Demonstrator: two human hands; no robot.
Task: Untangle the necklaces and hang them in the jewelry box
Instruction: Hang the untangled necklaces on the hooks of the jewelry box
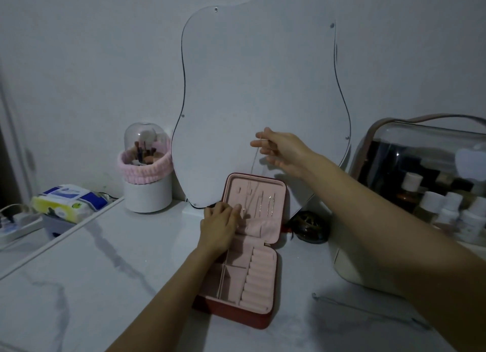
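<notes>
A red jewelry box [264, 318] with pink lining lies open on the marble table, its lid [278, 194] standing upright against the mirror. Several thin necklaces [269, 205] hang inside the lid. My right hand [282, 151] is raised above the lid and pinches the top of a thin silver necklace [253, 167], which drops down into the lid. My left hand [219, 224] rests on the lower left of the lid, its fingers at the chain's lower end near the pocket.
A wavy mirror [257, 102] leans on the wall behind the box. A white brush holder [147, 173] with a pink band stands left. Tissue packs [69, 199] lie far left. A clear cosmetics case [426, 183] with bottles is right. A dark round object [311, 226] sits beside the lid.
</notes>
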